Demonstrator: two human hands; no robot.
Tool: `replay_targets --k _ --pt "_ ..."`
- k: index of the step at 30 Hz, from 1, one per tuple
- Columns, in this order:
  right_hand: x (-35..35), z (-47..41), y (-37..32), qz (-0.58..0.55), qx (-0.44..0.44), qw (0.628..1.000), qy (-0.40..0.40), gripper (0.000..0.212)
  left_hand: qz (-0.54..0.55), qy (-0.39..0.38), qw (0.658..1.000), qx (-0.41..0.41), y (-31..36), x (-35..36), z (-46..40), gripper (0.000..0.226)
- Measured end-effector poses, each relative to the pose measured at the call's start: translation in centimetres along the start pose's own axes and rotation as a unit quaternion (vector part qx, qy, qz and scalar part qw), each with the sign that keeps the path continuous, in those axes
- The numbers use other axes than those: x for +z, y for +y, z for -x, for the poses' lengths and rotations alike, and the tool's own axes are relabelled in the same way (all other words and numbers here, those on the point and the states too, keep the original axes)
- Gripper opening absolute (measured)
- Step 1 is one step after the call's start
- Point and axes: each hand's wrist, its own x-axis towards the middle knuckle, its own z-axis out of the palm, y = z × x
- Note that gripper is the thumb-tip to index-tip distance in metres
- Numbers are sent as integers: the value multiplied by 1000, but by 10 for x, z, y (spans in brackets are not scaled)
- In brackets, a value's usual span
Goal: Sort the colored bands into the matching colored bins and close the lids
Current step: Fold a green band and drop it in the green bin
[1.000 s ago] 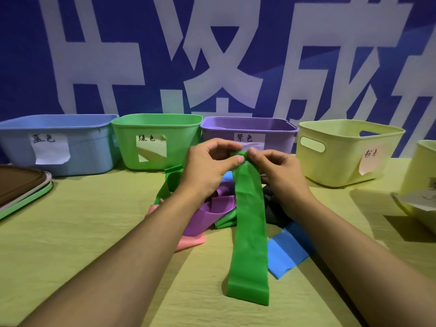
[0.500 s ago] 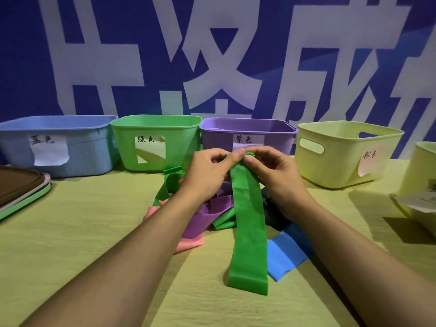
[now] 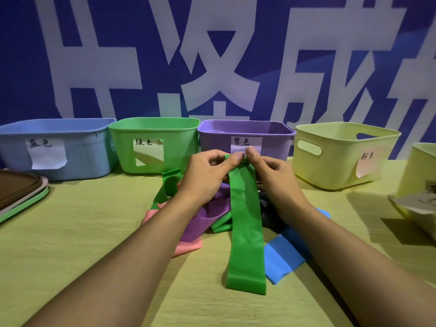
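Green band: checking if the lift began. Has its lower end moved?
Yes: the green band's lower end slid toward the purple bin, nearer the blue band's end.

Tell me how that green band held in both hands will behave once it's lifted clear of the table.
The green band looks floppy: pinched at its top by the left hand and right hand, it hangs limp with its lower end draped on the table. Probably light and thin; it will likely sag and swing.
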Motion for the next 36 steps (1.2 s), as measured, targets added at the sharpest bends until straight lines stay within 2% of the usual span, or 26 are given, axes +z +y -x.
replay_targets --k 10,23,25,33,34,36 --pt "-3 -7 8 -18 -35 999 -14 26 20 -8 1000 9 -1 -1 -1 10" --pt "-7 -13 14 -13 -85 996 -37 11 35 -19 999 -2 -7 -2 -3 12" --pt "-7 -15 15 -5 -93 995 -34 11 40 -20 999 -19 -5 -2 -3 22" --pt "-3 -11 12 18 -117 992 -36 14 5 -1 996 -90 -9 -4 -7 98" --pt "-3 -12 12 15 -119 992 -32 15 2 -2 996 -89 -9 -4 -7 98" --pt "-2 -11 11 15 -122 992 -25 18 12 -9 997 -78 -7 -4 -4 75"
